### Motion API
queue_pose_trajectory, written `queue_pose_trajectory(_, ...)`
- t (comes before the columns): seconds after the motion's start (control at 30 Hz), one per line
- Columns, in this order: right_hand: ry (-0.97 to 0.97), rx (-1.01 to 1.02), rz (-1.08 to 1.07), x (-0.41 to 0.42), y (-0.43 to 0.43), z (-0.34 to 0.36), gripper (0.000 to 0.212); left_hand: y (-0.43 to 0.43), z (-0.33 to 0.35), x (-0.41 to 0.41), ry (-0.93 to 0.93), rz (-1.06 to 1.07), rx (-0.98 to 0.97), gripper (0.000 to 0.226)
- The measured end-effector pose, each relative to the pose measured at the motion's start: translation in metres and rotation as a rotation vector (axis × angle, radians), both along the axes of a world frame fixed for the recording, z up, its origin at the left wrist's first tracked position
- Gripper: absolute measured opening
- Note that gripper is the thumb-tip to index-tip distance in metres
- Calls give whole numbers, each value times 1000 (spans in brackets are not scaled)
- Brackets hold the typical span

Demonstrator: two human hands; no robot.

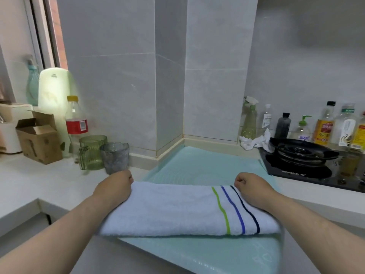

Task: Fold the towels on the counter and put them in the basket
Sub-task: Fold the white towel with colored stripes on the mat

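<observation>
Bare forearms come in from both lower corners, over the near edge of a pale turquoise mat [207,167] that lies on the white counter [29,175]. At far left on the counter a teal bottle [32,86] stands at the wall beside a tall pale board [53,89], with an open cardboard box [39,139] in front of them. Next comes a plastic bottle [76,119] with a yellow cap and a red label, then a ribbed green mug [92,151] and, just beside it, a grey glass cup [115,157].

The left grip [116,184] has its fingers curled down on the far left corner of the towel [167,210]. This white towel lies folded into a long band across the mat, with green, blue and dark stripes near its right end. The right grip [250,186] is closed in the same way on the towel's far right corner, just beyond the dark stripe.

Behind it, near the wall, a green spray bottle [249,117] stands over a crumpled white cloth [254,142]. At far right sits a black gas stove [302,155], with a row of condiment bottles [325,125] along the wall behind it.
</observation>
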State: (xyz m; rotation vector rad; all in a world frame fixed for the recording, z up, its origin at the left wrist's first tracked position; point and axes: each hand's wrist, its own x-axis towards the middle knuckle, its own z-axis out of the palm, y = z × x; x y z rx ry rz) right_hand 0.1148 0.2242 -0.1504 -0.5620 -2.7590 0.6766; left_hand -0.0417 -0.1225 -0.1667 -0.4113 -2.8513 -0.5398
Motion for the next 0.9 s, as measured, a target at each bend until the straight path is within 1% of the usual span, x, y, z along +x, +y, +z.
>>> queue_pose_trajectory(0.13,-72,88,-56,2,-5,-2,18,3,-1,4,33,11,38,21)
queue_pose_trajectory(0.17,-70,60,-60,5,-7,0,18,2,1,6,22,20,72,24)
queue_pose_trajectory(0.2,-50,8,-68,9,-9,4,22,2,5,11,-8,37,113,31)
queue_pose_trajectory(0.23,-30,-76,-89,15,-11,9,29,-1,11,15,-46,52,166,38)
queue_pose_trajectory(0.27,6,-177,-100,23,-12,12,32,-4,16,21,-88,58,237,40)
queue_pose_trajectory(0.33,84,-350,-118,44,-14,16,14,-16,26,41,-143,67,398,35)
queue_pose_trajectory(0.4,168,-496,-185,69,-14,15,23,-31,28,68,-157,108,533,30)
queue_pose_trajectory(0.47,234,-742,-273,96,-17,11,20,-42,22,100,-196,157,647,23)
queue_pose_trajectory(0.53,201,-969,-282,121,-26,7,16,-47,15,127,-311,166,783,20)
queue_pose_trajectory(0.57,188,-1049,-271,131,-29,5,14,-48,11,134,-389,178,863,16)
queue_pose_trajectory(0.6,192,-1114,-259,138,-33,5,13,-49,9,137,-458,199,936,13)
queue_pose_trajectory(0.67,208,-1228,-257,146,-35,3,8,-50,9,140,-546,242,1053,18)
queue_pose_trajectory(0.73,197,-1322,-283,148,-36,3,13,-54,13,141,-635,272,1160,12)
queue_pose_trajectory(0.77,181,-1379,-288,148,-36,2,16,-55,13,142,-707,279,1214,9)
queue_pose_trajectory(0.83,149,-1458,-269,148,-39,2,21,-59,13,145,-833,263,1317,11)
queue_pose_trajectory(0.9,147,-1505,-248,146,-41,4,21,-63,11,145,-858,228,1365,14)
